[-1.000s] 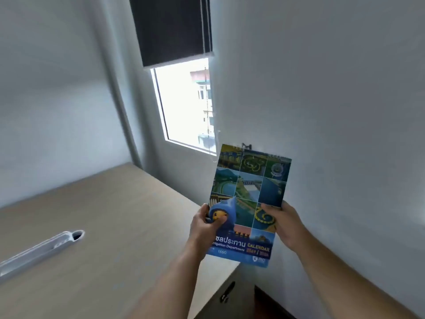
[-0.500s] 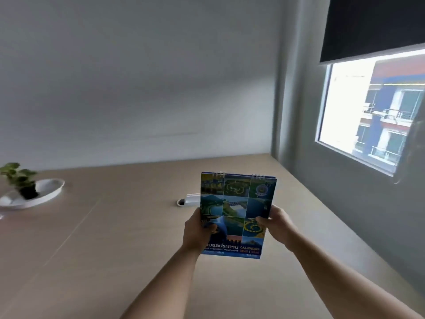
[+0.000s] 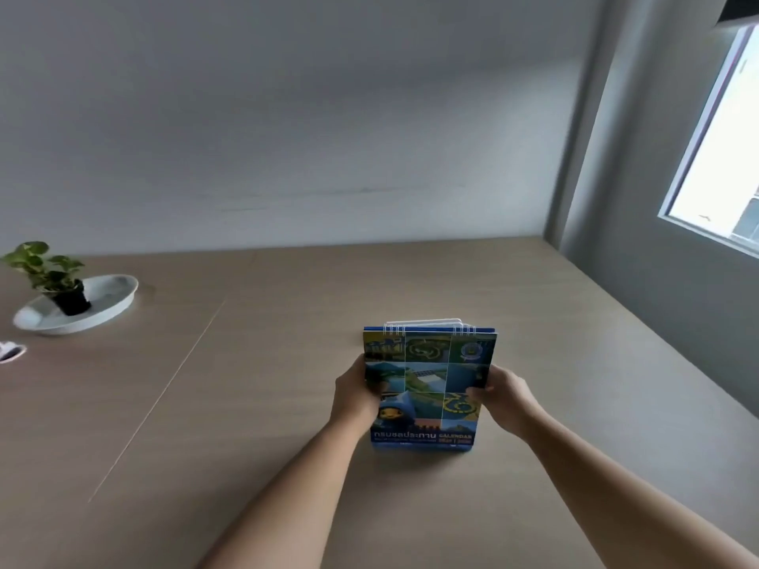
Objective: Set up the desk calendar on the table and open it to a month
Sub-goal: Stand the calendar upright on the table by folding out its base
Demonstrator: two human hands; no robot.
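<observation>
- Centre of frame: desk calendar [image 3: 429, 388] upright on table [image 3: 246, 404], cover closed; base contact apparently made
- left hand [image 3: 354, 398], right hand [image 3: 504, 400] clamped on its side edges
- Risk: release before the stand is spread; it topples

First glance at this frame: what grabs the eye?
The blue spiral-bound desk calendar with a photo-grid cover, centre frame, gripped at its side edges by the left hand and right hand over the pale wooden table. At far left, a small green plant in a black pot stands in a white oval dish.
</observation>
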